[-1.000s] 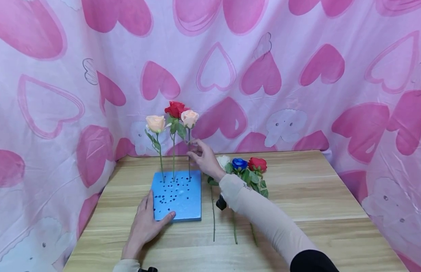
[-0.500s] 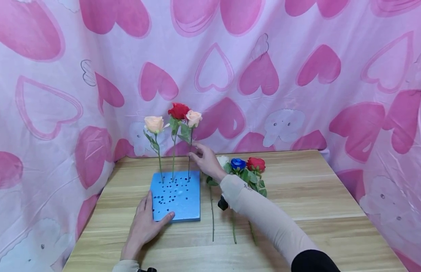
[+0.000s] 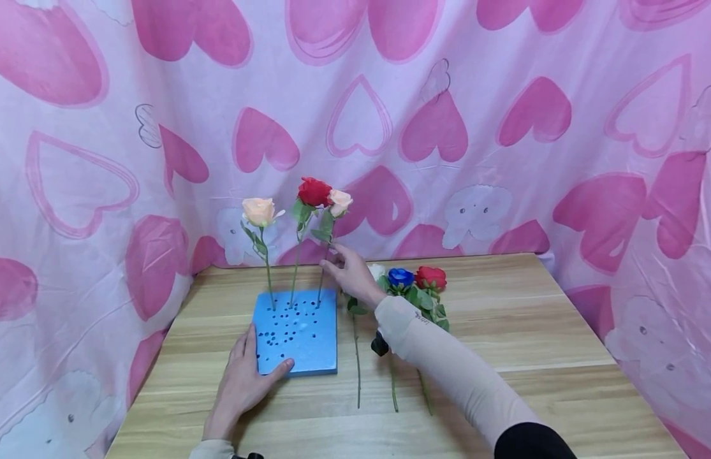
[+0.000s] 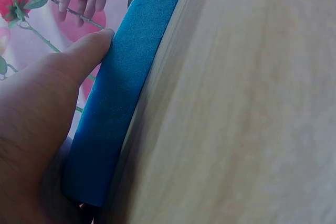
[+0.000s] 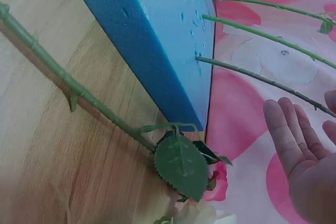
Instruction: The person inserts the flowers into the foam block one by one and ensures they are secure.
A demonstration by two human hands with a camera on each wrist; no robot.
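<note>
A blue foam block (image 3: 309, 350) full of small holes lies on the table. My left hand (image 3: 246, 376) grips its near left corner, fingers along the side and thumb on the top by the front edge. Three artificial roses stand in the far row of holes: a peach rose (image 3: 259, 211) at left, a red rose (image 3: 315, 192) in the middle and a pale pink rose (image 3: 340, 202) at right. My right hand (image 3: 355, 274) pinches the pale pink rose's stem (image 5: 262, 77) partway up. That stem tilts right, its foot in the block. The red rose leans right too, its head against the pink one.
Right of the block, a white rose (image 3: 377, 272), a blue rose (image 3: 400, 278) and another red rose (image 3: 431, 278) lie on the wooden table (image 3: 533, 331), stems toward the front. My right forearm crosses over them. A pink heart-patterned curtain (image 3: 366, 127) hangs behind.
The pale pink rose has tilted to the right in my right hand, and the middle red rose's head has swung right with it. My left hand stays on the block.
</note>
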